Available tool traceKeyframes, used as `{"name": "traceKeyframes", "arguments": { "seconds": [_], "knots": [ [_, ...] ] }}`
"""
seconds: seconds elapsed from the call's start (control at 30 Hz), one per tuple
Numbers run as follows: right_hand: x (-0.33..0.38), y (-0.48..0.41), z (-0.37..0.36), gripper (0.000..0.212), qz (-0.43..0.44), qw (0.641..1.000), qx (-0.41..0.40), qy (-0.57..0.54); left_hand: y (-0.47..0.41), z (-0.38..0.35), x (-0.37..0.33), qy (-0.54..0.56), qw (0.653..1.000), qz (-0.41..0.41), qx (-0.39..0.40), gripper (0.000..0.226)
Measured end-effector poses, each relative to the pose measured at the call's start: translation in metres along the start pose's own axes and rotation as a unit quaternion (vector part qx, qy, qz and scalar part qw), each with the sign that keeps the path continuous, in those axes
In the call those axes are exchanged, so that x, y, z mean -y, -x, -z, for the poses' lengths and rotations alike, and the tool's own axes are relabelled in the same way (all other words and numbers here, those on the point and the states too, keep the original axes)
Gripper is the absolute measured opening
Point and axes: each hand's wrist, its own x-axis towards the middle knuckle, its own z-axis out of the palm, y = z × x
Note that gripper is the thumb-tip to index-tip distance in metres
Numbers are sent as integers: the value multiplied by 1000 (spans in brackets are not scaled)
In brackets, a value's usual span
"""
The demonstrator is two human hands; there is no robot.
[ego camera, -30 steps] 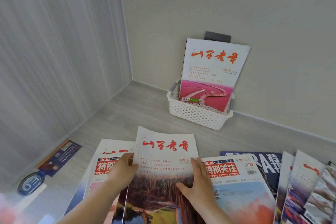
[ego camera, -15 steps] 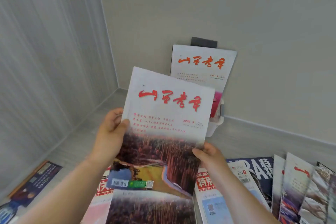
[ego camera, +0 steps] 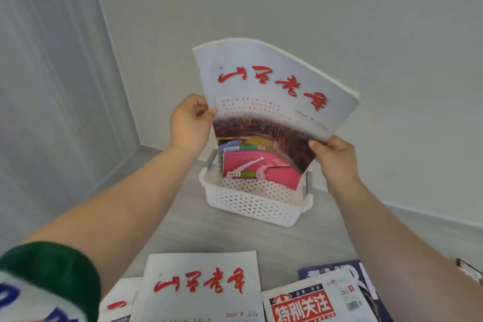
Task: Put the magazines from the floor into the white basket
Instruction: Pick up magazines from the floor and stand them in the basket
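Note:
A white magazine with red characters and a reddish landscape photo [ego camera: 271, 102] is held upright over the white perforated basket [ego camera: 251, 204] by the far wall. My left hand [ego camera: 189, 124] grips its left edge and my right hand [ego camera: 333, 157] pinches its lower right corner. Its lower edge sits at the basket's mouth, behind or against a pink-covered magazine [ego camera: 261, 168] standing in the basket. Several more magazines lie on the floor near me, among them a white one with red characters [ego camera: 201, 287] and one with a red title block [ego camera: 305, 306].
The basket stands on grey floor against a pale wall, with a room corner at the left. A dark blue magazine [ego camera: 337, 270] pokes out behind the floor pile at the right. My green sleeve fills the lower left corner.
Both hands have lifted the magazine off the floor pile and carried it forward to the basket, where its lower edge now meets the opening. The camera has moved closer to the basket.

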Motion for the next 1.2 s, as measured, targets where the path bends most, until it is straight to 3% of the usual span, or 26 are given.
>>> {"name": "traceKeyframes", "arguments": {
  "seconds": [0.13, 0.3, 0.43, 0.53, 0.63, 0.8, 1.0, 1.13, 1.2],
  "knots": [
    [-37, -13, -2, 18, -73, 997, -14, 30, -2, -21, 34, -41, 998, 34, 24, 31],
    [-66, -25, -7, 21, -100, 990, -31, 97, -7, -46, 66, -79, 991, 98, 34, 2],
    [-81, -30, -12, 26, -57, 978, -43, 198, -16, -65, 78, -103, 988, 113, 17, 13],
    [-79, -34, -22, 52, -54, 987, -74, 130, -22, -76, 78, -115, 989, 87, -16, 27],
    [-77, -39, -35, 57, -59, 991, -51, 105, -25, -86, 78, -87, 992, 89, -14, 45],
    [-77, -43, -44, 64, -81, 991, -16, 110, -24, -93, 81, -46, 996, 70, 20, 32],
    [-77, -50, -31, 45, -75, 944, -36, 319, -34, -87, 79, -111, 990, 68, 54, 29],
    [-72, -44, -22, 47, -101, 975, -72, 186, -27, -69, 77, -101, 986, 115, 65, 42],
    [-70, -29, -17, 49, -70, 980, -94, 160, -13, -57, 77, -110, 983, 133, 59, 53]
  ]
}}
